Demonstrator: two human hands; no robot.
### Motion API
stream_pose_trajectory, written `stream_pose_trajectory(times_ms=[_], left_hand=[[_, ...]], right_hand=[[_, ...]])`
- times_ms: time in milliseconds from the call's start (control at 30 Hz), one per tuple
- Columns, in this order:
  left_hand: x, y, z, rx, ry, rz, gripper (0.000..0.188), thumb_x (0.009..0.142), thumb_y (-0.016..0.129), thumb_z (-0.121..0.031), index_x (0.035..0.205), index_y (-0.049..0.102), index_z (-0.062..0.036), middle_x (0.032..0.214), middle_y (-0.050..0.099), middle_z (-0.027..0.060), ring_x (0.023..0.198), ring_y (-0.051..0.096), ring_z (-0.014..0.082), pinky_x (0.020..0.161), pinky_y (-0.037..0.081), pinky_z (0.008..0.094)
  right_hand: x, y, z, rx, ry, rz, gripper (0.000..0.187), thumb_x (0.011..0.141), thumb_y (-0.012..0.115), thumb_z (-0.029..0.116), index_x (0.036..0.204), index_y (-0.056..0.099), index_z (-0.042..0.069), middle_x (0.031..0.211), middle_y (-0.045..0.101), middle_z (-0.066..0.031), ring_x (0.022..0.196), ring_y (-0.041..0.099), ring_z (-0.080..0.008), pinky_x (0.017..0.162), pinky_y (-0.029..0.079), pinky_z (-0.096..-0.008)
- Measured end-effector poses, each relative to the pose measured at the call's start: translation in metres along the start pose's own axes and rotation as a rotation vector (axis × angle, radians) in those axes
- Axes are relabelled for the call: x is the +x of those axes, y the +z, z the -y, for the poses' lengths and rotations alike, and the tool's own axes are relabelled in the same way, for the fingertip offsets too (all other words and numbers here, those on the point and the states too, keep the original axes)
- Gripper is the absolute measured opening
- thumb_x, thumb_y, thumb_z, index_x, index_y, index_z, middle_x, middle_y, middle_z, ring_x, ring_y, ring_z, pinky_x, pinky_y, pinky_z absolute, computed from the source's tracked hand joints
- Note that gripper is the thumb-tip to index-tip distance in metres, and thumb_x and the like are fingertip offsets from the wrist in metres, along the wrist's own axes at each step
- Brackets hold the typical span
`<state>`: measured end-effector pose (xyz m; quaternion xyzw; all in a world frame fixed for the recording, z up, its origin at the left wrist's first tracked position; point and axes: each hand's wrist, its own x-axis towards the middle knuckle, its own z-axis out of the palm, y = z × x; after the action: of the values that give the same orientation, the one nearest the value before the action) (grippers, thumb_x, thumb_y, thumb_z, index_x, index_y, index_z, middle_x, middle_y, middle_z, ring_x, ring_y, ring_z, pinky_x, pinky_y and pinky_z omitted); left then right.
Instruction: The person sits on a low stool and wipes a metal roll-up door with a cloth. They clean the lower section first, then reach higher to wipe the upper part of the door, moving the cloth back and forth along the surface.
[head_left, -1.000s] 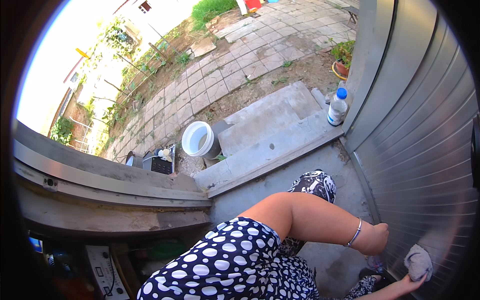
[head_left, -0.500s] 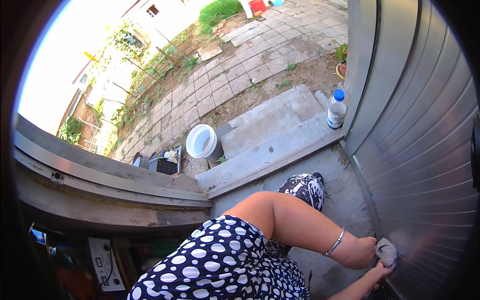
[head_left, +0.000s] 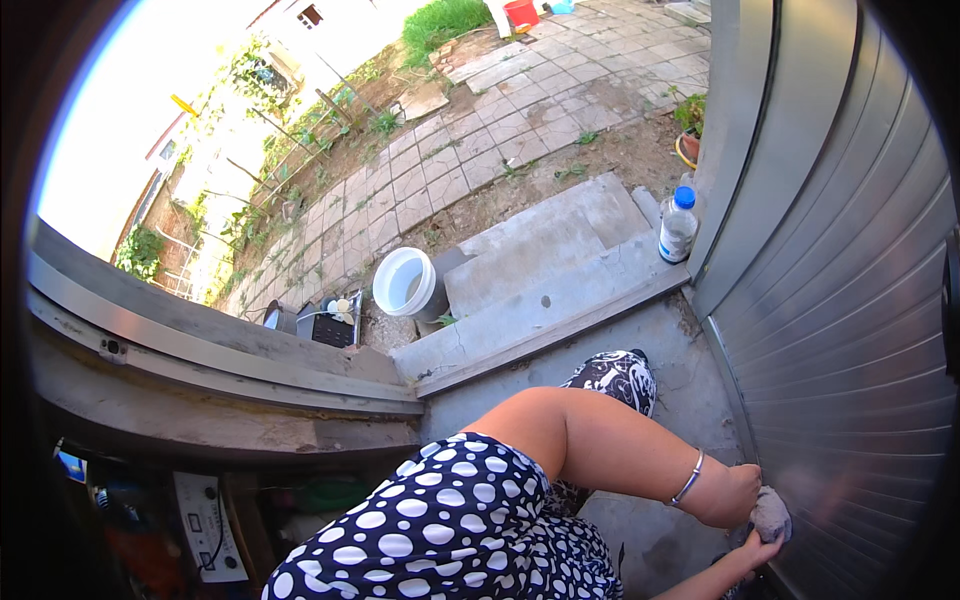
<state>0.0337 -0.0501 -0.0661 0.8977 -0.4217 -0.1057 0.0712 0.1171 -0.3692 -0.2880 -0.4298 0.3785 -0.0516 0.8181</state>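
Observation:
A crumpled grey rag [head_left: 771,514] is bunched against the lower part of the ribbed metal door [head_left: 850,400] on the right. My left hand [head_left: 738,497], with a silver bracelet on its wrist, reaches across and has its curled fingers on the rag's near-left side. Just below, my right hand [head_left: 764,551] grips the rag's lower end, its fingers partly hidden behind the cloth. Both hands are closed and close together, beside the door's bottom edge.
A clear bottle with a blue cap [head_left: 678,225] stands on the concrete sill [head_left: 530,315] by the door. Outside the doorway sit a white bucket [head_left: 408,283] and a black crate [head_left: 328,325]. A potted plant [head_left: 690,120] is beyond the door; shelves with a white panel [head_left: 210,525] lie lower left.
The view has shifted slightly. My left hand and forearm have moved a little to the right, and the rag sits slightly lower in view. Both hands still hold it.

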Motion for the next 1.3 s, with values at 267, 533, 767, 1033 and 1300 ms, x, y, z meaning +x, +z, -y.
stream_pose_trajectory(times_ms=[267,533,767,1033,1300], left_hand=[[0.014,-0.004,0.009,-0.005,-0.059,0.037,0.024,0.083,0.061,-0.026,0.1,0.072,-0.0127,0.105,0.068,0.0031,0.104,0.06,0.0231,0.081,0.041,0.0364],[0.008,-0.018,0.015,0.068,-0.068,0.035,0.024,0.084,0.062,-0.029,0.102,0.072,-0.0162,0.105,0.069,0.0019,0.098,0.064,0.0214,0.076,0.044,0.0383],[0.004,-0.019,0.01,0.036,-0.06,-0.003,0.021,0.084,0.06,-0.03,0.094,0.072,-0.0154,0.1,0.068,-0.0015,0.099,0.061,0.0197,0.075,0.04,0.0344],[-0.007,-0.011,-0.006,0.095,-0.018,-0.117,0.018,0.08,0.059,-0.024,0.086,0.071,-0.0126,0.092,0.067,0.0016,0.091,0.061,0.0195,0.069,0.037,0.0345],[-0.008,-0.014,-0.015,0.143,-0.013,-0.066,0.017,0.08,0.059,-0.024,0.086,0.07,-0.0124,0.091,0.066,0.0005,0.09,0.059,0.0205,0.071,0.037,0.0336]], right_hand=[[-0.145,0.07,0.152,-0.052,-0.574,0.047,0.038,0.093,0.047,0.021,0.117,0.057,-0.006,0.121,0.059,-0.0178,0.113,0.057,-0.0328,0.101,0.044,-0.0439],[-0.186,0.103,0.242,-0.024,-0.887,0.155,0.037,0.092,0.049,0.021,0.117,0.057,-0.005,0.121,0.059,-0.0181,0.112,0.057,-0.033,0.101,0.045,-0.0445],[-0.125,0.06,0.219,0.038,-0.679,0.117,0.036,0.092,0.05,0.021,0.116,0.058,-0.005,0.121,0.059,-0.0184,0.112,0.058,-0.0332,0.1,0.045,-0.0449],[-0.011,-0.011,0.107,0.158,-0.26,-0.002,0.035,0.091,0.052,0.02,0.116,0.058,-0.004,0.12,0.059,-0.0187,0.111,0.058,-0.0334,0.1,0.045,-0.0454],[0.058,-0.045,0.014,0.213,0.062,-0.07,0.035,0.09,0.053,0.02,0.115,0.059,-0.003,0.12,0.059,-0.019,0.11,0.059,-0.0336,0.099,0.046,-0.046]])
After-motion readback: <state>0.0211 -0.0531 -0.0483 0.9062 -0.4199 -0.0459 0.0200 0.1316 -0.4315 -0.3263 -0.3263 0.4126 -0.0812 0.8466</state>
